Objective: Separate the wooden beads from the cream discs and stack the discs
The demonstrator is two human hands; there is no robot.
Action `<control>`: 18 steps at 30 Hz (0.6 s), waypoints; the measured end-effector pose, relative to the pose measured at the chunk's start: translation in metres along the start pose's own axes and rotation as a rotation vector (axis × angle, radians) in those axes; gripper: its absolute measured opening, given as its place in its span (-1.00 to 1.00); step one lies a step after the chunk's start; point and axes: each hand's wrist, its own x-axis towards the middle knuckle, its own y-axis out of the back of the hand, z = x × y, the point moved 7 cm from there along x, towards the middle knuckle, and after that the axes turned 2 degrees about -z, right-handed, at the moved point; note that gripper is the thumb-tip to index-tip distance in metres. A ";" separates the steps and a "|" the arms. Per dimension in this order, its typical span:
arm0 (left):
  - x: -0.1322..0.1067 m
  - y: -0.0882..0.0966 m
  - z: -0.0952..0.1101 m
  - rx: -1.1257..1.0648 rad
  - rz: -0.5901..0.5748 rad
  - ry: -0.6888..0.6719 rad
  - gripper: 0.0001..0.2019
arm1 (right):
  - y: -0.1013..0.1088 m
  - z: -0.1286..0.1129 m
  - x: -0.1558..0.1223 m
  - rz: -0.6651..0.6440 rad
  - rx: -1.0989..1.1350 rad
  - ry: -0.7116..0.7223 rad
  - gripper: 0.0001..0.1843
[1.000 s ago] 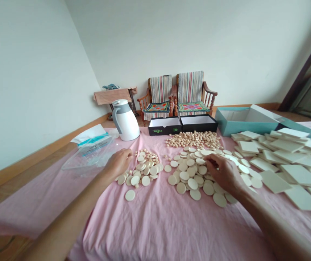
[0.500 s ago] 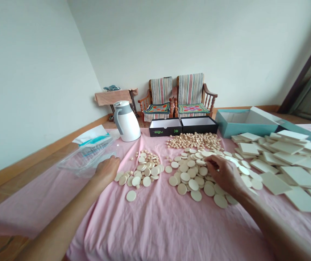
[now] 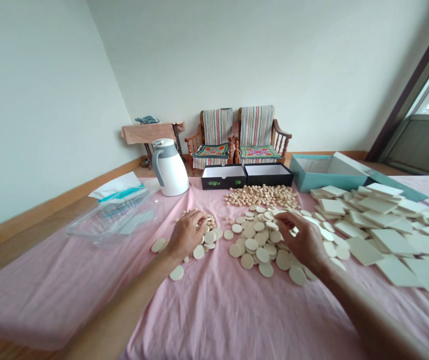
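Note:
My left hand (image 3: 187, 232) hovers over or rests on a smaller pile of round pale wooden discs (image 3: 209, 237) and little beads; its fingers are bent together, and whatever they hold is hidden. On the larger disc pile (image 3: 261, 242), my right hand (image 3: 306, 242) reaches in from the right. Its thumb and forefinger are curled close together at the pile's upper part, and I cannot make out what is between them. One single disc (image 3: 176, 273) lies apart, nearer to me, below my left wrist.
Behind the discs is a heap of small wooden beads (image 3: 263, 195). Square pale tiles (image 3: 390, 235) are piled at right, near a teal box (image 3: 329, 175). Two black boxes (image 3: 224, 178), a white jug (image 3: 172, 172) and a clear plastic tray (image 3: 105, 225) stand on the pink cloth (image 3: 237, 315).
My left hand has moved right, from beside the plastic tray onto the smaller disc pile. My right hand stays at the larger pile. The view has shifted slightly.

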 end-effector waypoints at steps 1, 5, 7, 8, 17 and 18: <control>-0.002 0.000 0.000 0.005 0.009 -0.013 -0.89 | -0.003 -0.009 0.003 -0.039 0.001 0.025 -0.82; -0.006 0.002 -0.003 0.021 0.029 -0.040 -0.85 | -0.033 -0.049 0.024 -0.254 -0.064 0.152 -0.78; -0.007 0.003 -0.008 0.024 0.039 -0.036 -0.84 | -0.058 -0.064 0.037 -0.369 -0.130 0.189 -0.74; -0.008 0.004 -0.011 0.027 0.044 -0.030 -0.83 | -0.072 -0.068 0.043 -0.432 -0.177 0.189 -0.72; -0.010 0.008 -0.034 0.072 0.123 0.009 -0.80 | -0.168 -0.069 0.066 -0.670 -0.366 0.159 -0.75; -0.010 0.008 -0.035 0.071 0.129 0.010 -0.80 | -0.170 -0.065 0.069 -0.673 -0.376 0.150 -0.75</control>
